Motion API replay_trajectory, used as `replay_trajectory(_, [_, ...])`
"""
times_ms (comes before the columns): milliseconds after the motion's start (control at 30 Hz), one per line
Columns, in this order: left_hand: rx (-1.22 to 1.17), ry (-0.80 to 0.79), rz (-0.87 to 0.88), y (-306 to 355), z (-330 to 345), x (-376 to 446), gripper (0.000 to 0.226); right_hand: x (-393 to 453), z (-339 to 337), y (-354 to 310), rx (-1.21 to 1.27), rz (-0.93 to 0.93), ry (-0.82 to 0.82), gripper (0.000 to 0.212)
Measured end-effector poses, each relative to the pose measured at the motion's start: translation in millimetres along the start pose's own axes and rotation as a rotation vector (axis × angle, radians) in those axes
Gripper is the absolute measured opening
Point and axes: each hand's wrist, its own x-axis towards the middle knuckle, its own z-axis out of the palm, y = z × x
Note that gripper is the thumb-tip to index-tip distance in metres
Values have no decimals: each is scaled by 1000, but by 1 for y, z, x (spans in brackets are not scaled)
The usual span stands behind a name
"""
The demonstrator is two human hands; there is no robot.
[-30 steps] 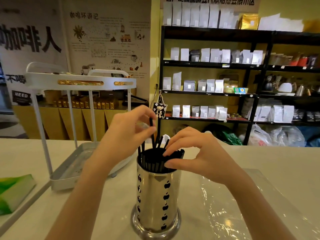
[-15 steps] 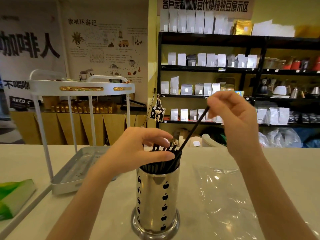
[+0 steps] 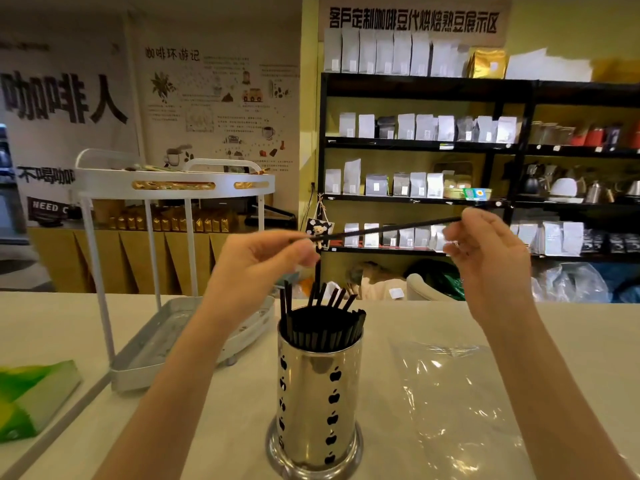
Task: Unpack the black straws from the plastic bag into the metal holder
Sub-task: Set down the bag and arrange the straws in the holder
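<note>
My left hand (image 3: 258,261) and right hand (image 3: 485,258) pinch one black straw (image 3: 384,229) above the metal holder (image 3: 320,403), which looks nearly full; next I must tip it upright into a gap.

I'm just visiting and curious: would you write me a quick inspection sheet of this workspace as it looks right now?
Surface: pale counter.
Job's things: perforated shiny metal holder upright, packed with black straws; one single black straw held roughly level above it; clear plastic bag lying flat, right of the holder.
Clutter: white two-tier metal rack at left; green and white packet at the left edge.
Hands: left hand and right hand each pinch one end of the single black straw.
Cables: nothing seen.
Surroundings: black shelving with pale pouches; wall posters.
</note>
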Motion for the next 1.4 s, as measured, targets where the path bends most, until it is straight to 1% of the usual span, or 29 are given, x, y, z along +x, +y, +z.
replay_trajectory(67, [-200, 132, -25, 3, -8, 5, 17, -9, 1, 8, -149, 2, -107, 18])
replay_trajectory(133, [-450, 238, -63, 7, -14, 10, 21, -19, 5, 15, -285, -6, -260, 15])
replay_trajectory(167, [-528, 277, -68, 8, -17, 13, 19, -23, 9, 18, -326, -2, -344, 13])
replay_trajectory(233, [-571, 335, -58, 12, -18, 18, 19, -30, 16, 22, -399, 4, -500, 11])
replay_trajectory(300, [-520, 369, 7, 17, -16, 21, 24, -34, 22, 27, -518, -22, -599, 12])
replay_trajectory(333, [-454, 377, 58, 19, -15, 22, 28, -35, 24, 28, -572, -34, -625, 13])
replay_trajectory(433, [-217, 350, 190, 24, -13, 22, 30, -36, 26, 28, -657, -50, -655, 12])
replay_trajectory(500, [-144, 324, 236, 26, -12, 20, 27, -36, 25, 25, -654, -43, -660, 8])
replay_trajectory(600, [-122, 369, 292, 30, -14, 16, 23, -34, 22, 20, -660, -19, -705, 4])
replay_trajectory(700, [-129, 429, 337, 33, -20, 14, 21, -34, 19, 20, -743, 1, -785, 14])
replay_trajectory(833, [12, 410, 346, 30, -18, 15, 22, -35, 18, 21, -798, -16, -834, 18])
replay_trajectory(967, [99, 446, 367, 20, -14, 14, 22, -34, 18, 19, -807, -14, -842, 18])
replay_trajectory(1067, [81, 484, 389, 19, -16, 14, 26, -33, 17, 19, -800, -15, -840, 19])
replay_trajectory(1167, [29, 547, 383, 20, -20, 15, 21, -32, 17, 19, -793, -11, -847, 18])
replay_trajectory(1233, [62, 503, 367, 19, -19, 15, 20, -32, 17, 19, -782, -12, -854, 18])
replay_trajectory(1400, [248, 197, 304, 0, 4, 5, 27, -30, 15, 19, -783, -15, -873, 22])
